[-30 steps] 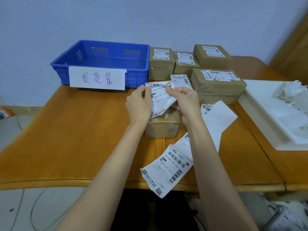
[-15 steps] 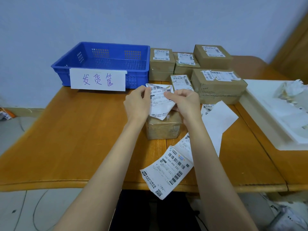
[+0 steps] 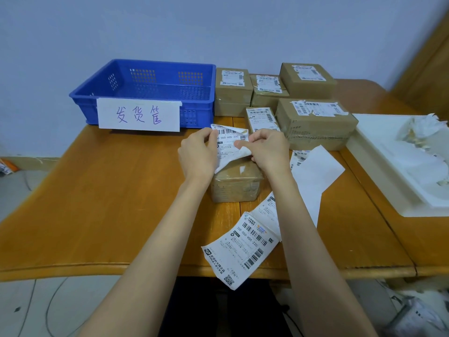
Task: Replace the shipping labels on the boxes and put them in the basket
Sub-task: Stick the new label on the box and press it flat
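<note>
- While both hands work above the small box (image 3: 237, 183) at the table's (image 3: 104, 203) middle, the left hand (image 3: 199, 154) pinches the left edge of a printed label (image 3: 229, 147) and the right hand (image 3: 266, 152) pinches its curled lower right corner; each hand has its fingers closed on the paper.
- Judging by the curl, the step is separating label from backing, or readying it to go down on the box's bare top; which of the 2 I cannot tell.
- To do it well, peel slowly from 1 corner, keep the sheet taut between both hands, square it to the box's top, then smooth it from 1 edge across so no crease crosses the barcode.
- Directly behind the hands stand 5 more boxes (image 3: 313, 120), their old labels partly torn; none blocks the work.
- To the back left sits the blue basket (image 3: 145, 103), holding no box, with a handwritten sign on its front.
- A strip of spare labels (image 3: 245, 249) hangs over the table's near edge under the right forearm, and a sleeve or elbow could drag it off.
- On the right, a white tray (image 3: 388, 166) holds crumpled paper.
</note>
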The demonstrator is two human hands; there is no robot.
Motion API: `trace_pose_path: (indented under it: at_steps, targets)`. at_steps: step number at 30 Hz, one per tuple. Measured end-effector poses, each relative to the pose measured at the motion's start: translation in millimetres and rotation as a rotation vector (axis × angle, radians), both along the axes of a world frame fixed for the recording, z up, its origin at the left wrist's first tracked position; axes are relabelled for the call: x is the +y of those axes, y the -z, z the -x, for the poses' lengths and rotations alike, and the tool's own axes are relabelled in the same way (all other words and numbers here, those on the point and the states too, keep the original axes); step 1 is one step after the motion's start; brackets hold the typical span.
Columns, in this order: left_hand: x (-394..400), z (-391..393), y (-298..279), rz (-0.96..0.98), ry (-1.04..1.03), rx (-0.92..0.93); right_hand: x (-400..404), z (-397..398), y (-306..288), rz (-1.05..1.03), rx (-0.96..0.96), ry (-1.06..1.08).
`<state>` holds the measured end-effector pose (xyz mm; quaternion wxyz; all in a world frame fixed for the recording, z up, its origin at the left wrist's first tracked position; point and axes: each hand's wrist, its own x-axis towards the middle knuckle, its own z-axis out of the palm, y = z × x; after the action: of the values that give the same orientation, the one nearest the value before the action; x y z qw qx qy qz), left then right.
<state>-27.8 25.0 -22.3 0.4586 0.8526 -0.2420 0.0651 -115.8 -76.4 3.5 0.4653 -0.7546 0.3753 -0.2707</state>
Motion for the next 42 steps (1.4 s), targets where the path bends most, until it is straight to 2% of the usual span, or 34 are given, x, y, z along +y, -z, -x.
trace_pose_path:
  at_steps: [3,11,13,19,22,27,32,36,39,42]
  targets:
    - [0,-1,2,0.025,-0.007,0.006,-1,-1,1,0.087,0.097,0.007]
    - [-2,-2,4,0.061,-0.025,0.023,0,0,-1,0.152,0.250,0.062]
    - [-1,-1,3,0.063,-0.023,0.032,-1,2,0,0.115,0.223,0.035]
    - [0,-1,2,0.056,-0.010,0.030,-10,15,-8,-0.183,0.138,-0.112]
    - [-1,-1,2,0.071,-0.018,0.038,-13,22,-12,-0.227,0.144,-0.195]
    - [-1,-2,3,0.080,-0.016,0.036,-10,23,-11,-0.234,0.044,-0.156]
    - [-2,-3,4,0.085,-0.018,0.055,-7,17,-4,-0.244,0.108,-0.188]
    - [-2,-5,4,0.121,0.010,0.145,-10,19,1,-0.356,0.057,-0.211]
    - [-1,-8,1,0.163,0.037,0.216,-14,19,10,-0.443,-0.067,-0.164]
    - [0,-12,-3,0.284,0.108,0.458,-18,14,13,-0.415,-0.096,-0.159]
